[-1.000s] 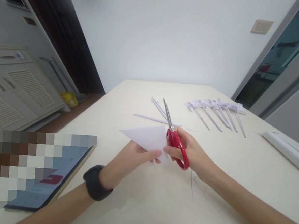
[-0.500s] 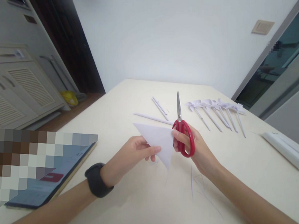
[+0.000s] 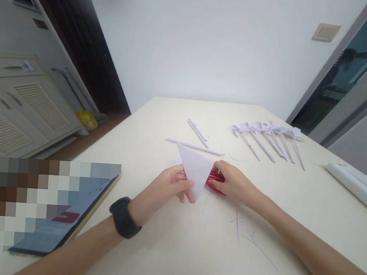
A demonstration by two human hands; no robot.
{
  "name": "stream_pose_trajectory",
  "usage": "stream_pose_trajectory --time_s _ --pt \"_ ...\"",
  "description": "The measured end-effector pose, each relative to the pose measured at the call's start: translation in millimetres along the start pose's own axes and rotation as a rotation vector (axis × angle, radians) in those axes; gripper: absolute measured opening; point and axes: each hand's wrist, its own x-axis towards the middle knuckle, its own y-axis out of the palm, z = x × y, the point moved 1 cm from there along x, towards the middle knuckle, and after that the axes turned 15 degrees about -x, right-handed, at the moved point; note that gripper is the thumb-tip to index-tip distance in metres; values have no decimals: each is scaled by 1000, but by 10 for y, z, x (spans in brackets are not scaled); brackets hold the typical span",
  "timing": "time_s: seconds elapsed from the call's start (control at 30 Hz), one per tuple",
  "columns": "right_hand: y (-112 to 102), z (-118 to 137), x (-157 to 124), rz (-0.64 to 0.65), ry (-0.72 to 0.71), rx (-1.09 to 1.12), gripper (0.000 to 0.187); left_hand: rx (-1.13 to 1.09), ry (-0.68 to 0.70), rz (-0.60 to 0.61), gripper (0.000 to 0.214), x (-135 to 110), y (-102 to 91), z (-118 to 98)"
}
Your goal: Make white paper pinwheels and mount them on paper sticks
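A folded white paper triangle (image 3: pixel 195 167) is pinched between the thumb and fingers of my left hand (image 3: pixel 171 184), raised above the table. My right hand (image 3: pixel 232 180) is closed around the red handles of the scissors (image 3: pixel 216 185), low over the table just right of the paper. The scissor blades are hidden behind the paper. Beyond the paper lies a rolled white paper stick (image 3: pixel 204 148), with two more paper sticks (image 3: pixel 198 132) behind it. Thin paper strips (image 3: pixel 238 228) lie near my right forearm.
Several white paper pinwheels (image 3: pixel 270 136) on sticks lie in a row at the back right. A long white object (image 3: pixel 353 183) rests by the right edge. A tablet-like device (image 3: pixel 63 221), partly pixelated, lies at the left. The wall (image 3: pixel 207 47) stands behind the table.
My right hand has lowered the scissors from pointing upright to low behind the paper. The paper triangle has turned in my left hand, and my right thumb has left its edge.
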Motion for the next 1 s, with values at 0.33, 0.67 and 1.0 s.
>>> stream_pose_trajectory --time_s 0.33,0.67,1.0 --pt "-54 92 -19 -74 -64 -75 11 85 -84 10 33 37 -66 179" --pt "-277 344 -92 65 -38 419 24 228 -107 16 50 -27 -28 65" --pt "-218 375 -123 41 -16 448 12 346 30 -40 26 -27 -56 205"
